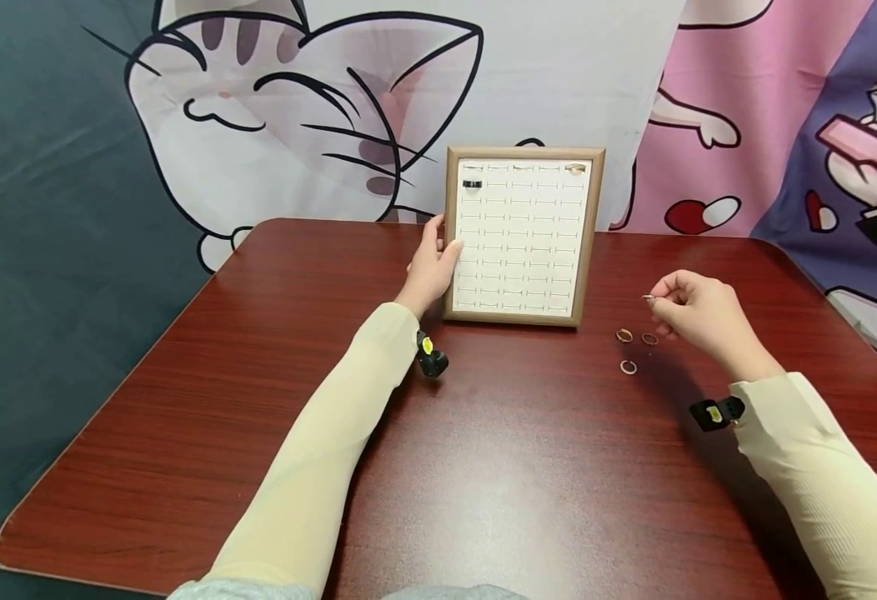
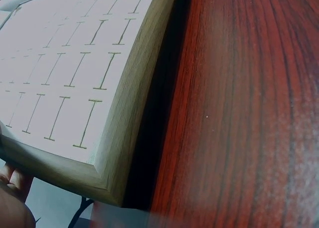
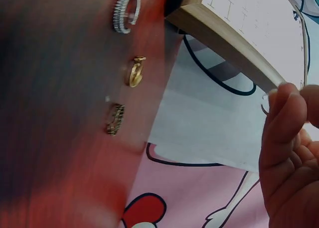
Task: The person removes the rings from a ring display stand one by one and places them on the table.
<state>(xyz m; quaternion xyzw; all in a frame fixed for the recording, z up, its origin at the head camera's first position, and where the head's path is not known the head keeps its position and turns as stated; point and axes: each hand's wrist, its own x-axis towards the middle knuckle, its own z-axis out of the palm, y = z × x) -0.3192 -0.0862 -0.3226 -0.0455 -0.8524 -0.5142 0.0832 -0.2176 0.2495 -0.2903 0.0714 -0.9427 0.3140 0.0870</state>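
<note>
A wood-framed ring display board with rows of slits in its white pad stands upright on the table. My left hand grips its left edge, the thumb on the front and the fingers behind. A black ring sits in the board's upper left, a gold ring at its top right. Right of the board, above the table, my right hand pinches a small ring between thumb and fingertips. Below that hand lie a silver ring, a gold ring and a dark patterned ring.
The dark red wooden table has rounded corners and reaches back to a cartoon-printed cloth. A small black camera is strapped at the left wrist, and another camera at the right wrist.
</note>
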